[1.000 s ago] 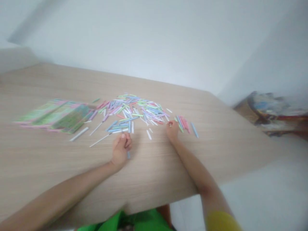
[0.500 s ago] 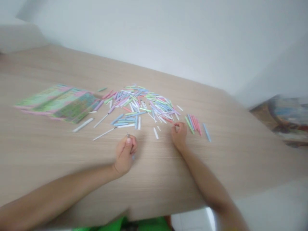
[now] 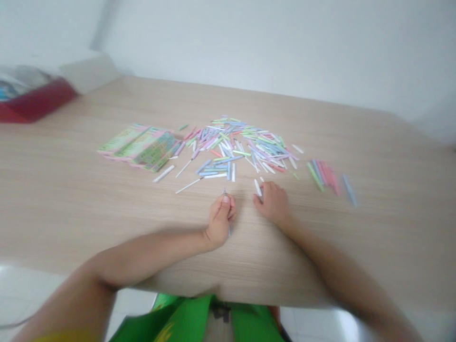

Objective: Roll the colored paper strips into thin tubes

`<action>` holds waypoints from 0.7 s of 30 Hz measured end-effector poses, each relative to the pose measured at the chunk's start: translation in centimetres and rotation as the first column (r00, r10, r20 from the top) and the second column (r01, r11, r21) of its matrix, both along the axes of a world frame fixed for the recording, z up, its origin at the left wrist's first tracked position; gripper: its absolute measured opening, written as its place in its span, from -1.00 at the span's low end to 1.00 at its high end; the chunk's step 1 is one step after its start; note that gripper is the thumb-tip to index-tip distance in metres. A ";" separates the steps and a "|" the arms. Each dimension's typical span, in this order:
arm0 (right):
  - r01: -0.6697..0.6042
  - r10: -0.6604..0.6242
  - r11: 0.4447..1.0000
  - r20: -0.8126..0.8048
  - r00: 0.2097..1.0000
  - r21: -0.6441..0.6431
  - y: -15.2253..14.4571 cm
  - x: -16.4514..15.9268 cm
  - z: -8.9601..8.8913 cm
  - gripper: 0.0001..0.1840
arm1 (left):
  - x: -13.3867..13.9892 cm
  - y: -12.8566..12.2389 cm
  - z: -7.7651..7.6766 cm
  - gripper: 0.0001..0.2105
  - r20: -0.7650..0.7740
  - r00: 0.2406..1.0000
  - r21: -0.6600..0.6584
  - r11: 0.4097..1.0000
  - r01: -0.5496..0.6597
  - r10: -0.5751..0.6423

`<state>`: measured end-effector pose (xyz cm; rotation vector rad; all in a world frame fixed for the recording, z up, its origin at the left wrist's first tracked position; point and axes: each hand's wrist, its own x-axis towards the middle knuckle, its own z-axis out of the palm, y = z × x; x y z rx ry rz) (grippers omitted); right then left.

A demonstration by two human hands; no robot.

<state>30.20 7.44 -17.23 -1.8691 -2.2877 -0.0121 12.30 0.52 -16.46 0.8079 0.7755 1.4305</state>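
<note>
Right hand: moved leftward to a white stick; whether its fingers grasp it cannot be told.
Left hand: fingers clenched around a slim stick.
Side row: a few sticks, apparently set in order.
Mixed pile: apparently left unarranged on the worktop.

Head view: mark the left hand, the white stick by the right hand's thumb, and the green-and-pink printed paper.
Left hand (image 3: 221,218): head view, middle of the hand.
White stick (image 3: 258,187): head view, middle of its visible length.
Printed paper (image 3: 137,143): head view, its middle panel.
</note>
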 end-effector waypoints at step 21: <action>0.033 -0.006 0.992 0.219 0.976 -0.120 2.7 -3.0 6.2 -0.64 | 0.4 -2.8 0.5 -0.51 -0.044 0.993 0.049 0.992 0.113 -0.111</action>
